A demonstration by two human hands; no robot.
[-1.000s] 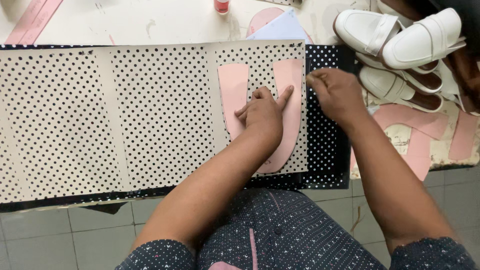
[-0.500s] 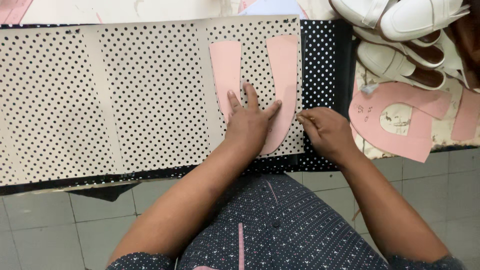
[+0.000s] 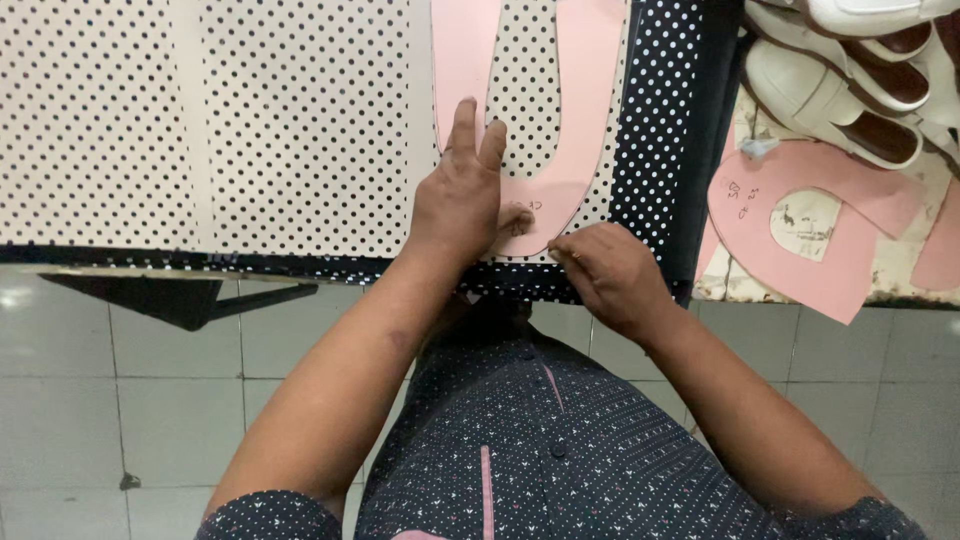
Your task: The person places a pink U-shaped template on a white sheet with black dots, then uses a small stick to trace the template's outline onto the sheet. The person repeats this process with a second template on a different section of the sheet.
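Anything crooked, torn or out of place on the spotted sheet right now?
Nothing stands out. The pink U-shaped pattern lies flat on the white dotted sheet under the left hand, with the right hand at its curved end.

Seen from above, both bare forearms reach forward from short dotted sleeves, converging ahead of the torso. The left hand (image 3: pixel 462 200) lies palm down and flat, wrist straight, fingers extended and pointing away from the body, the index and middle fingers close together and the thumb tucked out to the right, low against the surface. The right hand (image 3: pixel 612 275) sits just beside it and nearer the body, knuckles up, fingers curled under into a loose fist with the fingertips pinched together toward the left hand's thumb. The two hands are almost touching.
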